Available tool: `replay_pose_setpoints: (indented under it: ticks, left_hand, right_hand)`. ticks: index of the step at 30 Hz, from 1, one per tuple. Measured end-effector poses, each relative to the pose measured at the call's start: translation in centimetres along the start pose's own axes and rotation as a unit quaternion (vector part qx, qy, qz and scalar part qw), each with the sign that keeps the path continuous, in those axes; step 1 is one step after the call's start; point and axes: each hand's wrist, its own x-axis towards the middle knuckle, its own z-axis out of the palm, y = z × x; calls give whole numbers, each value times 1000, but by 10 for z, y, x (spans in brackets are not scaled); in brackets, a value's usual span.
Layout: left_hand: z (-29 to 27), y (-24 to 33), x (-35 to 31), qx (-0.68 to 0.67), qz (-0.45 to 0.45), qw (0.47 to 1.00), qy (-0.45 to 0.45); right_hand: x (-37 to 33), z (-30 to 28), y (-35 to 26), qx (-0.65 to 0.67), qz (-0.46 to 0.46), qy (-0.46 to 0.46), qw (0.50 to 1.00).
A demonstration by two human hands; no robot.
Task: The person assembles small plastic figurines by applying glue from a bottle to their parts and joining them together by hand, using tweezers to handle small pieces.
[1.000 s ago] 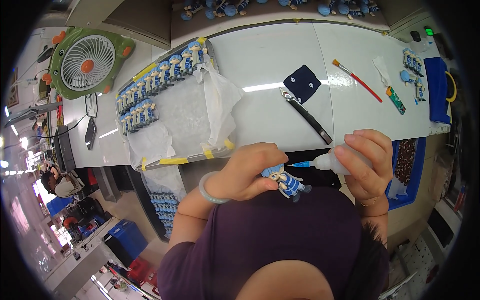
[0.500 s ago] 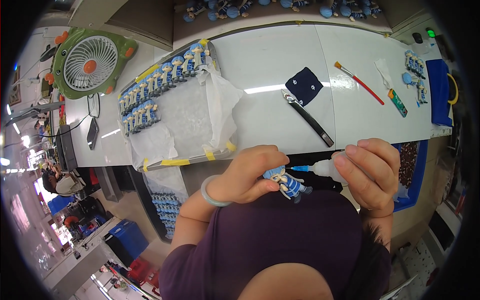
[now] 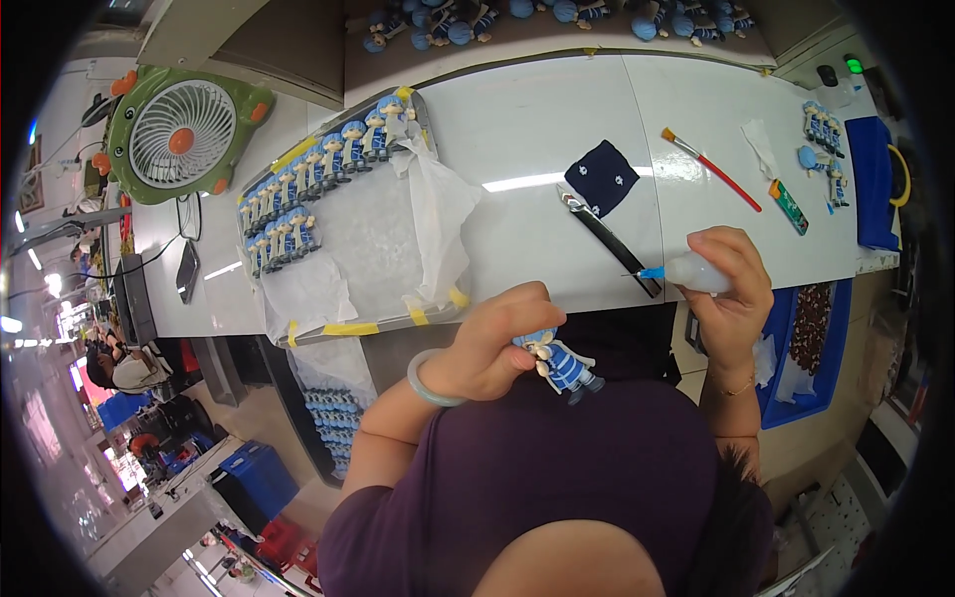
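Observation:
Between the thumb and fingers of my left hand (image 3: 502,343) is a small figurine (image 3: 565,368) with blue hair and a blue outfit, held by its head and tilted. My right hand (image 3: 734,298) grips a white squeeze bottle (image 3: 698,273) with a blue needle tip, which points left over the table's front edge. The bottle tip and the figurine are apart. Just beyond the tip lies a black utility knife (image 3: 612,244), its upper end against a dark blue patterned cloth (image 3: 602,177).
A paper-lined tray (image 3: 373,229) with rows of similar figurines sits at left, beside a green fan (image 3: 179,134) and a phone (image 3: 187,271). A red brush (image 3: 716,171), a green packet (image 3: 788,207), several figurines (image 3: 824,129) and a blue bin (image 3: 875,184) are at right. More figurines fill the shelf (image 3: 458,60).
My right hand has moved up and away from the figurine with the squeeze bottle. My left hand has shifted slightly left and down, and the figurine shows more fully.

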Motion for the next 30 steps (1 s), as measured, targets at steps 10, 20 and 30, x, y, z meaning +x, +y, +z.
replay_pose_setpoints:
  ticks: [10,20,30]
  left_hand:
    - [4,-5,2,-39,13,998,56]
    - [3,-1,-3,-137,-60,988,27]
    - [2,3,2,-277,-85,957,2]
  right_hand:
    - [-2,8,23,92,137,20,986]
    - [-5,11,12,109,134,-34,984]
    - [0,9,-5,116,70,-78,988]
